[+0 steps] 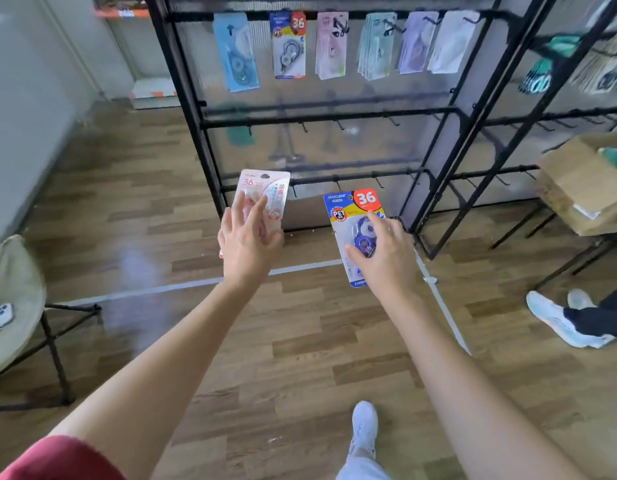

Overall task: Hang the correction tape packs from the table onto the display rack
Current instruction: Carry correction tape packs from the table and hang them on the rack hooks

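Left hand [248,244] grips pink pack [265,188] low; right hand [386,254], blue pack [355,206]

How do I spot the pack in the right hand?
Find the black display rack. In front of its lower bars, the right hand grips a blue and yellow correction tape pack. Unlike the pale pink pack in the left hand, it bears a big red badge.

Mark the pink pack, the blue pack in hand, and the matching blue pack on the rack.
pink correction tape pack [251,183]: head view, upper card at the 36 print.
blue correction tape pack [365,198]: head view, red 36 badge.
hung blue pack [288,55]: head view, clear blister, top row.
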